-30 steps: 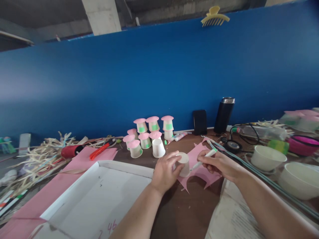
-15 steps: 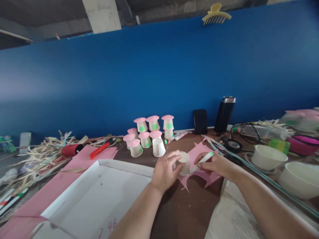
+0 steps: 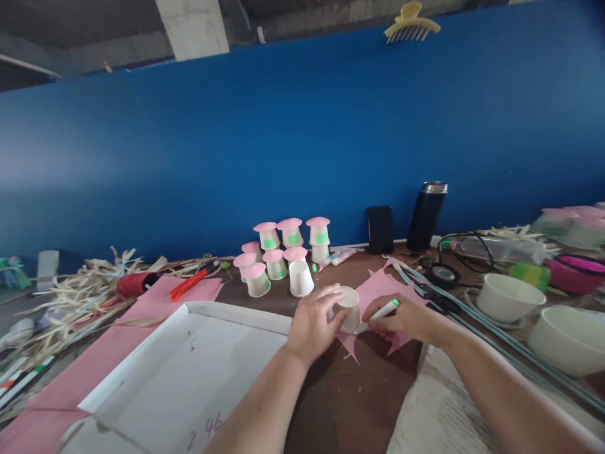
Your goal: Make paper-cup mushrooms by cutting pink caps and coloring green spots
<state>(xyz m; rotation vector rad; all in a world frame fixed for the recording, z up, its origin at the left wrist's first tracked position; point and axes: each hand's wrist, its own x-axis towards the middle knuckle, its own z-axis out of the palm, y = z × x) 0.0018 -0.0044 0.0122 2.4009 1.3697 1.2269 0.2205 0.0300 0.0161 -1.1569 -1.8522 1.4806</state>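
Now, the left hand (image 3: pixel 311 323) curls round a cup (image 3: pixel 350 310), well in from the far edge of the desk (image 3: pixel 359 397); the right hand (image 3: pixel 401 320) pinches a pen (image 3: pixel 384 308) right beside it. A loose left grip could let the cup turn, and the pen might skid. Cup looks pale, plain, tapered.

Matt paper cup (image 3: pixel 350 304), smooth plastic marker (image 3: pixel 385 309), matt pink paper (image 3: pixel 379 285), black flask (image 3: pixel 426 219) (shiny metal neck (image 3: pixel 434 188)), smooth blue partition (image 3: pixel 236 145)

Below centre, the left hand (image 3: pixel 316 317) curls its fingers (image 3: pixel 326 296); beside it, the right hand (image 3: pixel 401 318) pinches. Bare forearms (image 3: pixel 501 378) slant up from the bottom edge and lower right.
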